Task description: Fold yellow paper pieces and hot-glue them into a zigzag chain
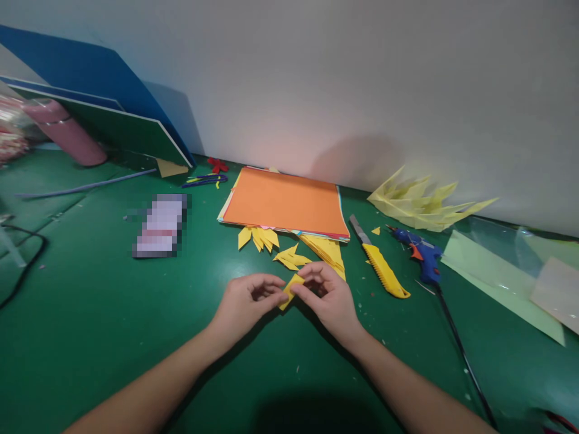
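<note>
Between my hands is a small strip of yellow paper (288,297), tilted above the green table. My left hand (246,301) pinches its left side between thumb and fingers. On the other side, my right hand (330,298) grips the paper's upper end, thumb in front. Just beyond my fingers lie pointed yellow paper pieces (292,258), and a fan of similar yellow leaf shapes (259,237) sits further left. Folded yellow paper strips (328,252) stick out from under a stack of coloured paper (284,199) with an orange sheet on top.
To the right are a yellow utility knife (382,268) with its blade out, a blue glue gun (420,252) with a black cord, a spiky pale-yellow paper piece (425,202) and green sheets (497,289). A blurred-out phone-like object (160,226) and pink bottle (67,132) are left.
</note>
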The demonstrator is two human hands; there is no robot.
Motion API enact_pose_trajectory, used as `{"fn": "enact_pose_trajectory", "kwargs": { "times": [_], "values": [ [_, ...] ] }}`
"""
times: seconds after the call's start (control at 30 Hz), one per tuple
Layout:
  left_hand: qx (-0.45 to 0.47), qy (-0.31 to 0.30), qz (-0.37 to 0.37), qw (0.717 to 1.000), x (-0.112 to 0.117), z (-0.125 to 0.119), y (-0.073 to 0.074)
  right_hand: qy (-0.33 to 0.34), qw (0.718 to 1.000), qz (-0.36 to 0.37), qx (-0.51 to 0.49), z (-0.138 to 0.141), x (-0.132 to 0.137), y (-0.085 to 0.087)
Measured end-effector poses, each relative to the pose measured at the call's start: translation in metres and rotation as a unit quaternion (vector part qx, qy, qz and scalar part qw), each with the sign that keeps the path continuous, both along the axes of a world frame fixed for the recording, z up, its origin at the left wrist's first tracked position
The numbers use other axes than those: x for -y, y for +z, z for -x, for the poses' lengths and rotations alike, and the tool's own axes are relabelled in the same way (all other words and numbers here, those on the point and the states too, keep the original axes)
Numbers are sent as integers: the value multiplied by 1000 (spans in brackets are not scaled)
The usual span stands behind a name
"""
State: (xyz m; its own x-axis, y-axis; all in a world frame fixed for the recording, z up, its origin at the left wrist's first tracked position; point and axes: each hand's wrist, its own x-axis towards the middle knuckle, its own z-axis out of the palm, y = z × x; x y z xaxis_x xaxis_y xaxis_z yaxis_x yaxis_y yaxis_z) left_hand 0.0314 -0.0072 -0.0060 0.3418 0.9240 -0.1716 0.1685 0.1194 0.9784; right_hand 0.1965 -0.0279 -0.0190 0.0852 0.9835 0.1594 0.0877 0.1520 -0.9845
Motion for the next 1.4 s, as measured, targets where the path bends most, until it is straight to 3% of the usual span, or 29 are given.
{"fn": "enact_pose_trajectory", "kwargs": {
  "times": [0.87, 1.07, 1.4],
  "values": [
    [-12, -19, -17, 1000, -1, 0, 2, -19, 999, -6, 25, 0, 0, 1],
    [17, 2, 7, 1000, -1, -1, 2, -24, 1000, -5, 18, 0, 0, 2],
    [-8, 1, -18, 1000, 1, -2, 7, -40, 999, -6, 29, 1, 1, 1]
  ]
}}
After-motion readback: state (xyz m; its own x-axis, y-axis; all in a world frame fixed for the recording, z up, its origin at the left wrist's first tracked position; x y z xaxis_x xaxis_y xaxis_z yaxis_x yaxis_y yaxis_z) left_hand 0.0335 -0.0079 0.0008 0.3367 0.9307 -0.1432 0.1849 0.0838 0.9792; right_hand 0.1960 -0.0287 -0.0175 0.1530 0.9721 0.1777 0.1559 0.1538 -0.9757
